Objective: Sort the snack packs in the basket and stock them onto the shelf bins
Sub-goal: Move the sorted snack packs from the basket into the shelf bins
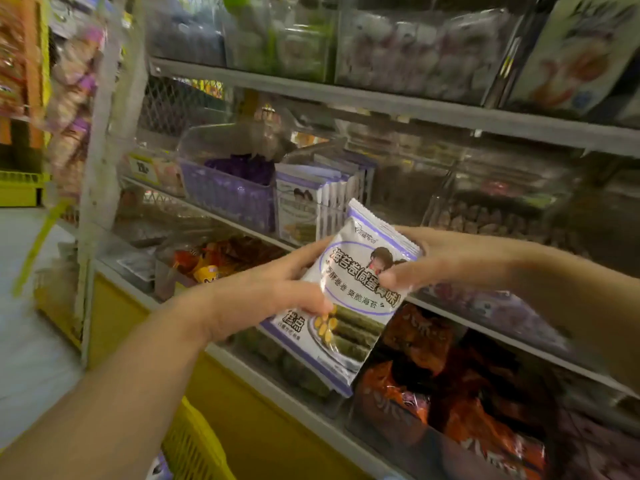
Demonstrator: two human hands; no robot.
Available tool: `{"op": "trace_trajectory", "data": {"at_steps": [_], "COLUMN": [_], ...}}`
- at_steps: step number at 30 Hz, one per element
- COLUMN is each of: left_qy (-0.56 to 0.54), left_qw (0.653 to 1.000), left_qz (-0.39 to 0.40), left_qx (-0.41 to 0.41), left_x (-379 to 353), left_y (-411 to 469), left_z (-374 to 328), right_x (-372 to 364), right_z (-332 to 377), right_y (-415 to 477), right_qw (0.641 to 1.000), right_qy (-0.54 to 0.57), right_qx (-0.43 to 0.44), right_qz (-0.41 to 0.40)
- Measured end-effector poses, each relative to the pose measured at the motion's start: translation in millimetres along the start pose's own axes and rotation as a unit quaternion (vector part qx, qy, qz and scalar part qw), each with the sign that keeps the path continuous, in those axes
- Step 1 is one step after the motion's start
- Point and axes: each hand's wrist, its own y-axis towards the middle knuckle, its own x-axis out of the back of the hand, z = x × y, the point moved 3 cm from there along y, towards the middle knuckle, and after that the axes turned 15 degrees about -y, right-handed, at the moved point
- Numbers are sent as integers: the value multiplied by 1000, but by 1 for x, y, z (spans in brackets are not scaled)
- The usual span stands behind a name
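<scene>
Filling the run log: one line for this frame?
left hand: grips snack pack | right hand: pinches snack pack | matching packs: shelved behind it

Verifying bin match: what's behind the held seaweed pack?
The seaweed pack is gripped by left hand and right hand. Behind its top, matching white-purple packs stand upright; behind its bottom, orange packs. The shelf edge between is covered.

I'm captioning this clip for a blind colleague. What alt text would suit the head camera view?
A person's left hand and right hand hold a white and purple snack pack by its sides before a store shelf. Matching packs stand upright behind it; a yellow basket shows at the bottom edge.
</scene>
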Motion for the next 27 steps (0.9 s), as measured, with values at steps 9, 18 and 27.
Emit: {"op": "trace_trajectory", "data": {"at_steps": [9, 18, 27], "left_qy": [69, 249, 492], "left_qw": [997, 918, 796], "left_qz": [28, -196, -337], "left_qx": [-2, -237, -100], "left_x": [-4, 10, 62], "left_y": [46, 100, 103], "left_z": [-52, -88, -30], "right_x": [44, 108, 98], "right_z": [11, 22, -3], "right_y": [-29, -32, 45], "right_qw": [994, 858, 809], "right_qy": [40, -275, -479], "right_qx": [96, 50, -57], "right_qz": [-34, -430, -336]}}
